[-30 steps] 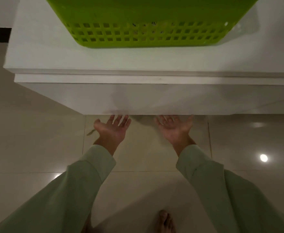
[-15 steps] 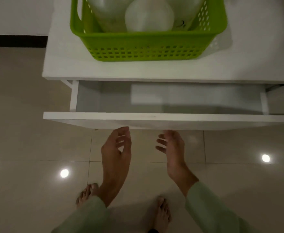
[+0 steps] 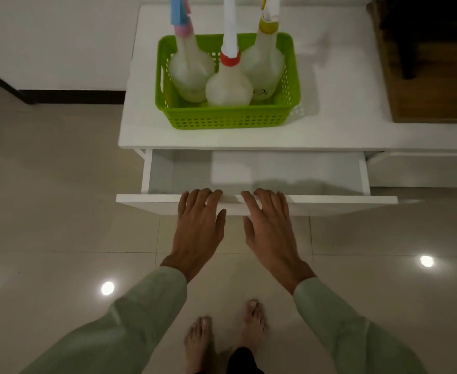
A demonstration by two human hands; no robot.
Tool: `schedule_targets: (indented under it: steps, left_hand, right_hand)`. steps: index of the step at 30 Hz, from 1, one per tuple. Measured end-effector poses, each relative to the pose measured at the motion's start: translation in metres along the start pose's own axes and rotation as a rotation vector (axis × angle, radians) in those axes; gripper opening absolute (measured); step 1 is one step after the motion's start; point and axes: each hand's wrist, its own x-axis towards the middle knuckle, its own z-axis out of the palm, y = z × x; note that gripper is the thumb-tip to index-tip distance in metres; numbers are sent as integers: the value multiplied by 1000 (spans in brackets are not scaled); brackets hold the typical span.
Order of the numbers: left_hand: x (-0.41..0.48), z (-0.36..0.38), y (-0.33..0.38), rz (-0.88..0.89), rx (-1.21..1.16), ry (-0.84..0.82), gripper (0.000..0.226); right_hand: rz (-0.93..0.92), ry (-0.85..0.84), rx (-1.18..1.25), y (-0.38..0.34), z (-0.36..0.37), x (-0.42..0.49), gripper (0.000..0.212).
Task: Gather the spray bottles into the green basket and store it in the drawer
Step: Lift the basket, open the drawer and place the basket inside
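Observation:
The green basket (image 3: pixel 230 118) stands on the white cabinet top (image 3: pixel 343 130). Inside it stand three translucent spray bottles: one with a pink collar (image 3: pixel 191 68), one with a red collar (image 3: pixel 228 86) in front, one with a yellow collar (image 3: pixel 264 66). Below, the white drawer (image 3: pixel 330 199) is pulled out and its inside shows nothing in it. My left hand (image 3: pixel 197 228) and my right hand (image 3: pixel 269 229) lie palm down, fingers apart, fingertips resting on the top edge of the drawer front, near its middle. Neither hand holds anything.
A dark wooden piece of furniture (image 3: pixel 432 63) stands at the far right on or behind the cabinet. The glossy tiled floor (image 3: pixel 60 211) reflects ceiling lights. My bare feet (image 3: pixel 227 336) are just in front of the drawer. A white wall with dark skirting is at the left.
The drawer went from shut to pulled out. My hands came from under its front edge, palms up, to palms down on its top edge. The view pulled back, showing the bottles.

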Motion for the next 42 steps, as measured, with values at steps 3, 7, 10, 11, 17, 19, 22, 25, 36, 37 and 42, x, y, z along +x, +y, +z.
schedule_targets:
  steps: [3, 7, 10, 11, 17, 19, 22, 25, 36, 37, 42]
  left_hand:
    - [-14, 0, 5, -10, 0, -14, 39]
    - [-42, 5, 2, -13, 49, -23, 38]
    - [-64, 6, 2, -17, 65, -34, 37]
    - [-72, 6, 2, -15, 68, -55, 38]
    - [-112, 3, 2, -10, 84, -143, 56]
    - [-123, 3, 2, -9, 83, -172, 57]
    - [-136, 3, 2, -6, 89, -202, 59]
    - [-146, 5, 3, -6, 95, -219, 60]
    - [-145, -6, 1, 6, -20, -284, 49]
    - [-139, -12, 2, 2, -47, -276, 48]
    - [-82, -56, 8, -93, -238, -103, 44]
  right_hand:
    - [27, 15, 3, -6, -1, -7, 45]
    - [55, 28, -8, -13, 5, -27, 37]
    - [60, 37, -36, -18, 8, -47, 30]
    - [58, 32, -41, -19, 9, -54, 28]
    - [56, -11, -54, -28, 9, -101, 28]
    - [63, -35, -56, -31, 10, -114, 28]
    - [80, -56, -55, -34, 12, -129, 27]
    - [91, -75, -51, -35, 14, -141, 25]
    - [97, -226, 105, -35, -8, -141, 42]
    - [116, -214, 151, -34, -15, -136, 45]
    - [227, 13, 376, -25, -61, -79, 41]
